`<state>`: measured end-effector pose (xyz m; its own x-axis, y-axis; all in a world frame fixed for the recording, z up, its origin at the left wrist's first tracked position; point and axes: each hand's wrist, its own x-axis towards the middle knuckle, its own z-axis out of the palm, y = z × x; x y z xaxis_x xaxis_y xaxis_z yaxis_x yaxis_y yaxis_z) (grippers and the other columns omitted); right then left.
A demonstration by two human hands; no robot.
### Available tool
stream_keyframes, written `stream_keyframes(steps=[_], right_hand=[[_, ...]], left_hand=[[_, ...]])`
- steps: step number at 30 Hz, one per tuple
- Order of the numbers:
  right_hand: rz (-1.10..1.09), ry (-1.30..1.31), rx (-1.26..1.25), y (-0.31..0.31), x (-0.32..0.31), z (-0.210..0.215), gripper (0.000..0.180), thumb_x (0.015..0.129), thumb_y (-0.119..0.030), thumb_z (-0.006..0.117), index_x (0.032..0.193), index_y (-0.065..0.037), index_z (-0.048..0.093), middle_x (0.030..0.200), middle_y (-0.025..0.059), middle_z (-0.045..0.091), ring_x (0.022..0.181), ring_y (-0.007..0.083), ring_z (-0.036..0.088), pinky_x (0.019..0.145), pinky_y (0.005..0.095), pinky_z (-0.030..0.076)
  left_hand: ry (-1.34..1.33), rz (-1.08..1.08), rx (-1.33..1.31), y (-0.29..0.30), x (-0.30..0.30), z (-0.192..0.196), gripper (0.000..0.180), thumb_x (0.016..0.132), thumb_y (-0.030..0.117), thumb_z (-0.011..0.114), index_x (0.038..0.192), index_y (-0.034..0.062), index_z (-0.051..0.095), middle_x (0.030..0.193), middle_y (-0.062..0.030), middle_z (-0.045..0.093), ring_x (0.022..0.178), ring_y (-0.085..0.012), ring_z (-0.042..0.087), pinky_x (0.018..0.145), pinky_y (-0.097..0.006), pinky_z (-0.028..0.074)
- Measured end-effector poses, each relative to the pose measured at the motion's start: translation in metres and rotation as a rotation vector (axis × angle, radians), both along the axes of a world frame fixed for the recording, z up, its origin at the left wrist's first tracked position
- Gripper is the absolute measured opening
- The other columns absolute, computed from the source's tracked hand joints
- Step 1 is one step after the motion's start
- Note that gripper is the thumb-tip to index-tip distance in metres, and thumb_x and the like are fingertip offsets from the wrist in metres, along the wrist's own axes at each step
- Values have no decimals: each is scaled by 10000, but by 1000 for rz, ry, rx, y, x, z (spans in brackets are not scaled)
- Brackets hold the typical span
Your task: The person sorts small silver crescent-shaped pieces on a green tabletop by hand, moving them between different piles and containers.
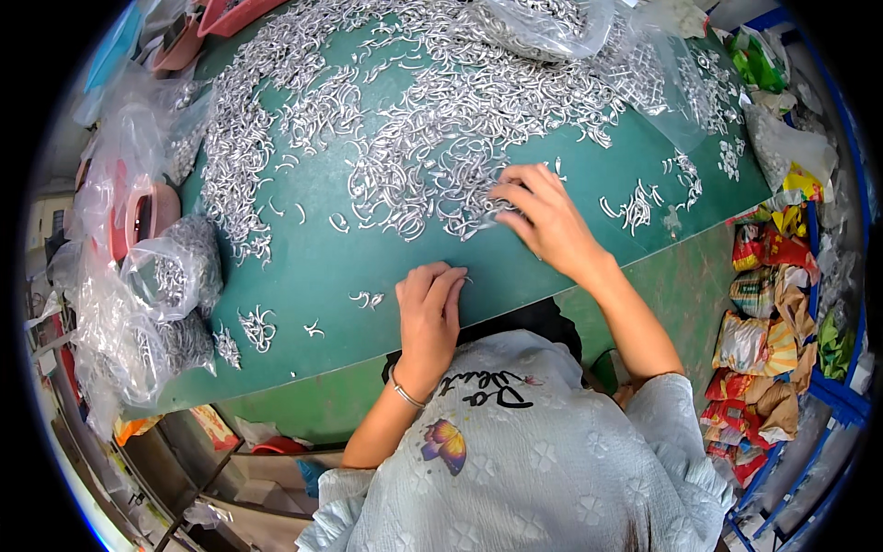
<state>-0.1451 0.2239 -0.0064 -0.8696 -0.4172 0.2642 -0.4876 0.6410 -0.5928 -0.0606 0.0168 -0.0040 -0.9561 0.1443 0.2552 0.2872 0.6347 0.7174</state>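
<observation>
A large spread of small curved silver metal pieces (515,97) covers the far part of the green tabletop (368,327). My right hand (555,221) reaches to the near edge of that spread. Its fingers are bent and apart, with the tips among the pieces and slightly blurred. Closer to me, my left hand (428,299) rests low over the table near its front edge, fingers curled together. A tiny silver bit pokes out at its fingertips; most of it is hidden. Just left of this hand lie a few loose pieces (368,299).
Clear plastic bags of pieces (179,276) crowd the table's left side, beside a pink container (152,216). Another plastic bag (561,28) lies on the far pile. A small cluster (635,207) sits at right. Colourful packages (754,340) fill a blue rack beyond the right edge.
</observation>
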Motion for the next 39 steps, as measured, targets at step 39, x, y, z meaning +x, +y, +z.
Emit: stream_keyframes(steps=[39], right_hand=[[-206,212,335,-20,2,11,155,796,-123,691,899,-27,628,1052,81,548,1037,274,498,927,459,357]], left_hand=[[9,32,4,-7,1,-3,192,804,-34,681,981,39,669,929,-77,611,833,-240,572,767,-333,398]])
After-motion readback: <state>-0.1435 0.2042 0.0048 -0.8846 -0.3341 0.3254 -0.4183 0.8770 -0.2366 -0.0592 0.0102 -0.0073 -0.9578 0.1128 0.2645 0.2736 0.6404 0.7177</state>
